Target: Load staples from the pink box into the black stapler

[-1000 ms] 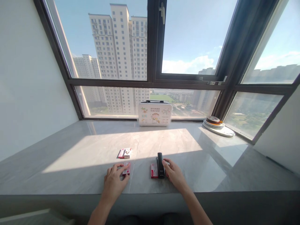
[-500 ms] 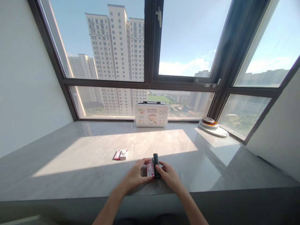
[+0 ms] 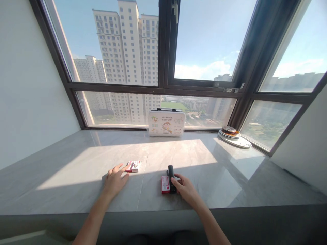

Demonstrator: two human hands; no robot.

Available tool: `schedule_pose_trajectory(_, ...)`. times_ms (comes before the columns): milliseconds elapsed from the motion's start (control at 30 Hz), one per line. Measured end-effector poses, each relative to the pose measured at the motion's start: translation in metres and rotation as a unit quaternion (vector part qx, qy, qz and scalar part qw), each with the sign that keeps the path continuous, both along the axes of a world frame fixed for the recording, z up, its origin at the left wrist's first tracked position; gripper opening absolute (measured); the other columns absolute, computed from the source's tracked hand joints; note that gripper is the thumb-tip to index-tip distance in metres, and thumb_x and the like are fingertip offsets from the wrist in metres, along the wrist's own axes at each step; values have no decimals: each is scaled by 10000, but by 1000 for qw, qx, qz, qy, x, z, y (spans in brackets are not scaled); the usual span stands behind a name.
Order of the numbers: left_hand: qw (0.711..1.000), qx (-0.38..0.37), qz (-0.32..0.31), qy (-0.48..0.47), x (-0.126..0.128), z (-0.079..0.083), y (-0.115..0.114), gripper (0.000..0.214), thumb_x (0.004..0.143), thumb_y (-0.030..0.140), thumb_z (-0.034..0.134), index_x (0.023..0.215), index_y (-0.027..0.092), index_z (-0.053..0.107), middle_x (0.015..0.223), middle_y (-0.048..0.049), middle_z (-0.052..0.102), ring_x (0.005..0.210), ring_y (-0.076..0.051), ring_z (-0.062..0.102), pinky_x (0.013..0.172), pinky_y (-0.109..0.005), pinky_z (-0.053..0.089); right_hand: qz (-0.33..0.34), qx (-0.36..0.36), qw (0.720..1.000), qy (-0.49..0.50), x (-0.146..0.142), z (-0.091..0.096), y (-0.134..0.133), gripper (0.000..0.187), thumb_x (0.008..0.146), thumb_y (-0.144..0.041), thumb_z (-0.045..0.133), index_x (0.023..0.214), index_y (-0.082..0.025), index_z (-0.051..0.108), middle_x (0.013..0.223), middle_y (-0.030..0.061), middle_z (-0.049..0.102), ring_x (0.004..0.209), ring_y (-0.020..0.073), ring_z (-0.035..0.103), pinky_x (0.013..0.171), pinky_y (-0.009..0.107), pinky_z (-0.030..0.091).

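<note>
My right hand (image 3: 187,190) grips a black stapler (image 3: 171,178) from its right side, thumb on top; the stapler lies on the sill. Against the stapler's left side rests a small red-and-white box (image 3: 165,184), with no hand on it. Further left, my left hand (image 3: 115,181) reaches over the surface with its fingers spread. Its index fingertip is at the left edge of a pair of small boxes, a red-and-white box (image 3: 129,166) and a white box with a dark picture (image 3: 136,166), lying side by side. Whether the fingertip presses on them I cannot tell.
The wide grey marble sill (image 3: 84,190) ends at a front edge close to me. At the back, a white carry case with cartoon prints (image 3: 166,124) stands against the window. A stack of plates or lids (image 3: 231,134) sits in the right back corner.
My left hand has let go of the red-and-white box beside the stapler and moved left to the pair of small boxes. My right hand stays on the stapler. The view has tilted slightly.
</note>
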State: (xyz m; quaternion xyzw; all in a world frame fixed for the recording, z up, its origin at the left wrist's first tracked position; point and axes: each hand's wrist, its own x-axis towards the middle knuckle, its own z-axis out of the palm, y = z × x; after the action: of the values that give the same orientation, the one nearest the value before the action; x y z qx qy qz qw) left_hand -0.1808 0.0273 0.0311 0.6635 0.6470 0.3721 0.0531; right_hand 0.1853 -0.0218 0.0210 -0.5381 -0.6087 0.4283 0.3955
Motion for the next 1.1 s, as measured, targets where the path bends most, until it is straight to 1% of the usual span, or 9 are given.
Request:
schedule_pose_trajectory(67,999,-8,-13,44,-18,-11,-6,304,857,447,629,1116,342,749,1443,-35,571,1336,-321,477,1132,-523,362,2,-2,1000,0,0,1,-1,678,918,-669,527,1337,-141,593,613,-30,547,509,123,483,491,234,357)
schedule_pose_trajectory(167,997,-6,-51,52,-24,-23,-25,313,837,519,658,1047,316,770,1483,-26,537,1380,-320,445,1162,-514,357,3,-3,1000,2,0,2,-1,678,918,-670,523,1338,-141,590,612,-30,548,509,126,486,490,236,357)
schedule_pose_trajectory(300,989,-38,-140,-5,-6,-25,-51,315,810,525,705,1015,289,739,1402,-44,610,1324,-302,528,1122,-477,432,3,-5,1000,-3,-1,2,-1,689,917,-674,519,1346,-139,583,595,-36,538,508,127,477,491,236,354)
schedule_pose_trajectory(400,984,-55,-168,-37,16,-17,-61,359,774,489,749,1063,285,693,1294,-59,664,1221,-297,604,1055,-453,488,4,-5,1000,-6,-2,2,0,693,918,-678,514,1353,-142,580,601,-36,539,510,126,477,498,236,360)
schedule_pose_trajectory(533,972,-73,-205,-88,56,-5,-56,626,711,482,817,1267,278,612,1255,-76,661,1107,-271,642,982,-406,524,-2,-3,1000,-13,-3,2,0,706,906,-693,519,1332,-136,595,607,-30,543,519,129,489,502,237,365)
schedule_pose_trajectory(667,958,-76,-234,-148,103,6,-45,597,736,492,804,1261,267,629,1217,-74,678,1066,-254,642,953,-385,524,-9,3,1000,-16,-4,2,0,695,907,-685,523,1330,-140,601,601,-24,555,520,132,492,501,237,363)
schedule_pose_trajectory(800,938,-88,-299,-154,141,13,-42,607,719,454,822,1277,302,637,1251,-57,683,1123,-273,638,979,-390,511,-22,-10,999,-21,-6,9,-3,671,891,-671,560,1315,-156,624,584,-21,564,518,137,502,510,245,376)
schedule_pose_trajectory(900,932,-99,-314,-152,152,16,-43,649,700,436,831,1304,323,622,1267,-44,685,1151,-295,636,996,-413,506,-25,-23,999,-23,-8,17,-5,602,889,-640,584,1256,-170,663,583,-14,577,524,141,514,519,250,391)
schedule_pose_trajectory(1100,926,-103,-331,-149,149,15,-38,695,668,401,855,1316,321,616,1271,-34,688,1153,-295,637,994,-402,505,-17,-16,1000,-20,-9,14,-5,546,911,-606,576,1227,-170,669,596,-11,589,530,135,517,519,240,383)
